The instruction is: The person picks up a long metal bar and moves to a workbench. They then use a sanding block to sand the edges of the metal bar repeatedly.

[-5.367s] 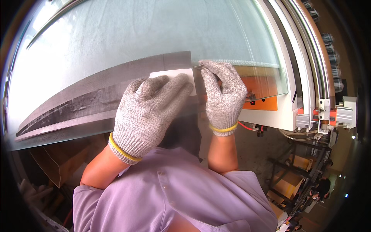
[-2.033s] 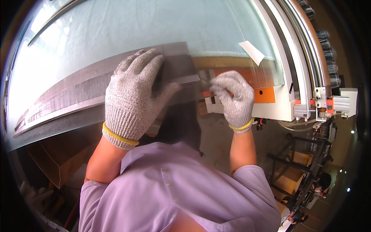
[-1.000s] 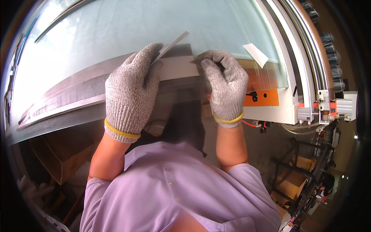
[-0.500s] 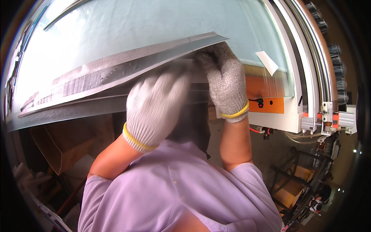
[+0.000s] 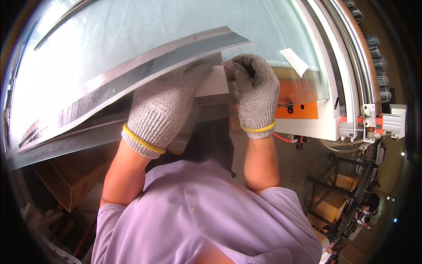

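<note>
Over that glass tabletop (image 5: 145, 26), a grey strip (image 5: 198, 46) leaves the left hand's grip (image 5: 160, 105) unreadable; the right hand (image 5: 257, 90) pinches a thin piece (image 5: 227, 65).

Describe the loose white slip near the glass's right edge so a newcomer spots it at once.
Start at the large pale glass sheet across the top and follow it rightward. Above the orange panel, right of the right hand, lies a small, slanted white slip. Unlike the white piece by the left hand, it sits apart from both hands.
</note>
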Action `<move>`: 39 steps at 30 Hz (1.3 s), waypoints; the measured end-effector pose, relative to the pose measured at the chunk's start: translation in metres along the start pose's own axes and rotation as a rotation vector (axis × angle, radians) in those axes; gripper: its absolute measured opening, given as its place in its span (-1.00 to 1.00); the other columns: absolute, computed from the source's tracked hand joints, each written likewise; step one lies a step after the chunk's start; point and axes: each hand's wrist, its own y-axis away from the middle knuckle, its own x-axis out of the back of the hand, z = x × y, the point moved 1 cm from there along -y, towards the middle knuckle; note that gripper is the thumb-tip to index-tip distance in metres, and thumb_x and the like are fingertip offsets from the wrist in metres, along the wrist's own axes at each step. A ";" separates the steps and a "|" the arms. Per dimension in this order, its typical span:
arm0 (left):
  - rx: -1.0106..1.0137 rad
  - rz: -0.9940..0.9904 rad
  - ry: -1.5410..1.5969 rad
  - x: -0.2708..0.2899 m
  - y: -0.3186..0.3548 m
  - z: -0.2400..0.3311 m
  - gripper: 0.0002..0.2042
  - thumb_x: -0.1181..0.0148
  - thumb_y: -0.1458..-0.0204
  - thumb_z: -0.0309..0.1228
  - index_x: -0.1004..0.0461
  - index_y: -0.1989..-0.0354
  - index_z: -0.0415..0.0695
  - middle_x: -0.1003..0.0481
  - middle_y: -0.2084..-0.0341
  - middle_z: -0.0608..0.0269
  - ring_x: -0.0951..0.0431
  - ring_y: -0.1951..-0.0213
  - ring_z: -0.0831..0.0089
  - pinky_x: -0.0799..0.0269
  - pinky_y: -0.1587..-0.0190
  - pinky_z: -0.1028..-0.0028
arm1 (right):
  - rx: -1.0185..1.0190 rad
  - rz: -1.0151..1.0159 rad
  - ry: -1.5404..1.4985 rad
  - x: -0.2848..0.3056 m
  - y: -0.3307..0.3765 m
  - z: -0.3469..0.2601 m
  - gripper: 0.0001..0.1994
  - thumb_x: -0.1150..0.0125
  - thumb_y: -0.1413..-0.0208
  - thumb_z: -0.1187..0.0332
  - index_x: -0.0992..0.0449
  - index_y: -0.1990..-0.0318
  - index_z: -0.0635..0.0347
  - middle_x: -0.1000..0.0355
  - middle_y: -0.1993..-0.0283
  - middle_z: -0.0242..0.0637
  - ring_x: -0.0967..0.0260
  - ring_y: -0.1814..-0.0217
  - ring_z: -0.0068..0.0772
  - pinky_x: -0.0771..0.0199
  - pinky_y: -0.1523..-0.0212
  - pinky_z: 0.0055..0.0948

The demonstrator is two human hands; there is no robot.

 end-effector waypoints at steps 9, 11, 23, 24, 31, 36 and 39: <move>-0.009 -0.031 -0.040 -0.001 0.002 -0.001 -0.52 -0.07 0.03 -0.63 -0.59 -0.08 0.06 -0.52 -0.08 0.23 -0.56 -0.05 0.14 -0.49 -0.09 0.23 | 0.026 -0.025 -0.043 0.002 -0.001 0.000 -0.91 -0.25 -0.09 0.56 -0.56 0.23 0.30 -0.53 0.26 -0.03 -0.52 0.19 0.05 -0.50 0.14 -0.21; -0.004 -0.039 -0.028 -0.002 0.001 -0.002 -0.52 -0.07 0.03 -0.63 -0.59 -0.08 0.06 -0.52 -0.08 0.23 -0.56 -0.05 0.14 -0.49 -0.09 0.24 | 0.036 -0.024 -0.034 0.002 -0.002 0.000 -0.91 -0.25 -0.09 0.56 -0.56 0.23 0.30 -0.52 0.27 -0.04 -0.52 0.20 0.05 -0.49 0.15 -0.20; -0.020 -0.007 0.011 0.004 0.003 0.000 -0.54 -0.10 0.01 -0.62 -0.59 -0.09 0.05 -0.52 -0.09 0.21 -0.56 -0.05 0.09 -0.49 -0.08 0.22 | 0.405 0.049 0.208 0.000 0.010 -0.005 -0.84 -0.27 0.01 0.62 -0.60 0.23 0.29 -0.50 0.30 -0.10 -0.49 0.28 -0.08 -0.50 0.22 -0.29; -0.025 -0.007 0.017 0.002 0.003 0.000 -0.54 -0.11 0.01 -0.62 -0.59 -0.09 0.05 -0.52 -0.09 0.21 -0.56 -0.05 0.09 -0.49 -0.08 0.22 | 0.346 0.048 0.184 0.000 0.010 -0.005 -0.84 -0.28 0.02 0.58 -0.60 0.24 0.25 -0.50 0.29 -0.10 -0.48 0.26 -0.03 -0.48 0.23 -0.23; 0.009 -0.063 0.009 0.000 0.002 0.000 -0.52 -0.11 0.00 -0.62 -0.58 -0.11 0.10 -0.52 -0.08 0.22 -0.57 -0.02 0.10 -0.50 -0.07 0.23 | 0.173 0.107 0.106 0.006 0.008 -0.001 -0.87 -0.29 -0.02 0.55 -0.64 0.25 0.23 -0.51 0.28 -0.11 -0.51 0.27 -0.02 -0.48 0.25 -0.24; 0.000 -0.138 -0.108 -0.007 0.011 -0.012 -0.63 -0.07 -0.12 -0.46 -0.52 -0.13 0.01 -0.59 0.19 0.02 -0.59 0.16 0.03 -0.50 0.10 0.12 | 0.126 0.050 0.080 0.003 0.008 -0.006 -0.88 -0.31 -0.03 0.53 -0.65 0.25 0.22 -0.49 0.30 -0.12 -0.51 0.30 -0.05 -0.47 0.27 -0.26; 0.034 -0.160 -0.109 -0.011 0.012 -0.014 -0.61 -0.08 -0.10 -0.50 -0.54 -0.12 0.04 -0.57 0.12 0.07 -0.59 0.10 0.05 -0.49 0.05 0.14 | 0.136 0.047 0.078 0.003 0.009 -0.006 -0.87 -0.34 -0.01 0.52 -0.66 0.25 0.22 -0.48 0.32 -0.13 -0.50 0.32 -0.07 -0.47 0.29 -0.26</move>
